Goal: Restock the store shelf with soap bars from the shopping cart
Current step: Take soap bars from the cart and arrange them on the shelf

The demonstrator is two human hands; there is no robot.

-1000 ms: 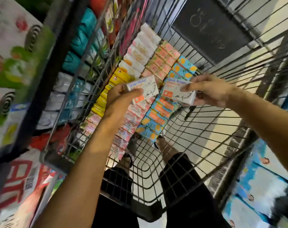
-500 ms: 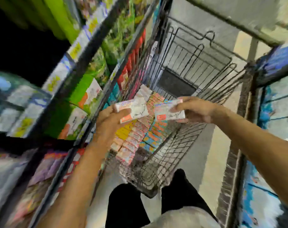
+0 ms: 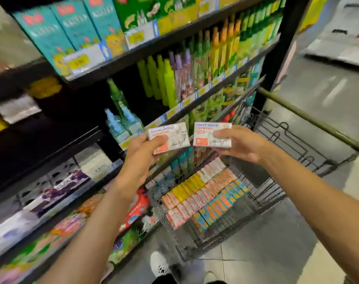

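One white soap box (image 3: pixel 168 138) is gripped in the left hand (image 3: pixel 140 154), another (image 3: pixel 212 134) in the right hand (image 3: pixel 241 145), both raised mid-frame above the cart (image 3: pixel 309 128), presumably for shelving.

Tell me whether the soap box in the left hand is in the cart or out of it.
Out. The left hand holds the soap box raised above the cart, level with the shelves.

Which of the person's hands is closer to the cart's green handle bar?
The right. The right hand, holding a soap box, is just left of the handle bar; the left hand, with its own box, is farther left, toward the shelves.
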